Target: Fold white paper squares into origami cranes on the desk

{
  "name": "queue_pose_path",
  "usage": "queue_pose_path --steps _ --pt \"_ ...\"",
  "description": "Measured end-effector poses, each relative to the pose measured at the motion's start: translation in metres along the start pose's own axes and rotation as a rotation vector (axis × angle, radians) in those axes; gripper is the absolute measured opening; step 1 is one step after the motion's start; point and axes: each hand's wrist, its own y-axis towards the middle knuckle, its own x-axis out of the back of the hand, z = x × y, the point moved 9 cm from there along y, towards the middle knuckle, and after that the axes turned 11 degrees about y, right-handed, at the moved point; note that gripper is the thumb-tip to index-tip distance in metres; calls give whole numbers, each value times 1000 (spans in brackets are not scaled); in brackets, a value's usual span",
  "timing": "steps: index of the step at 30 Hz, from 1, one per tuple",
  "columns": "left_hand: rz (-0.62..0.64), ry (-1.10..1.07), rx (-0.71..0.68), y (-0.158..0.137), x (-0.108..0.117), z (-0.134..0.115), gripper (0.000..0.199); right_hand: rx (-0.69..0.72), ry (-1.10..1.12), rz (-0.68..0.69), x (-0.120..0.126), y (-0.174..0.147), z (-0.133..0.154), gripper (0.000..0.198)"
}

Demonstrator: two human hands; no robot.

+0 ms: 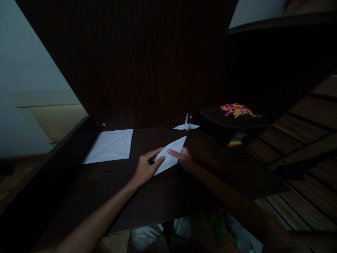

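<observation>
Between both hands is a folded piece of white paper [172,151], roughly diamond-shaped, its pointed end toward the upper right. My left hand [147,165] grips its left side, thumb on top and fingers partly behind. My right hand [184,159] holds the right edge, with one digit lying across the paper's face and the other fingers hidden underneath. Just beyond the paper stands a finished white origami crane [187,125] with its wings spread. To the left lies a creased white paper sheet [110,146], flat on the dark desk [158,203].
A tall dark wooden panel [147,63] rises behind the desk. On a rounded side shelf [226,121] at right sits a pile of small colourful pieces [237,109]. Below it is a yellow-orange item [235,143]. A raised dark side board [47,158] borders the left.
</observation>
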Motion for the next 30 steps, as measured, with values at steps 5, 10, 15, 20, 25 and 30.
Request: queue_pose_path --steps 5,10,15,20,25,30 --pt "72 -14 19 -1 -7 2 39 3 -31 7 1 -1 1 30" --pt "148 -57 11 -5 -13 -1 33 0 -61 5 1 -1 1 31" --pt "198 -42 16 -7 -18 -2 33 41 -14 -43 6 1 3 35" --pt "233 -14 15 -8 -20 -4 33 45 14 -59 8 3 4 39" --pt "271 -33 19 -10 -24 -5 32 12 20 -129 13 2 4 33" --pt "275 -46 14 -10 -25 -4 31 12 58 -121 11 1 7 30"
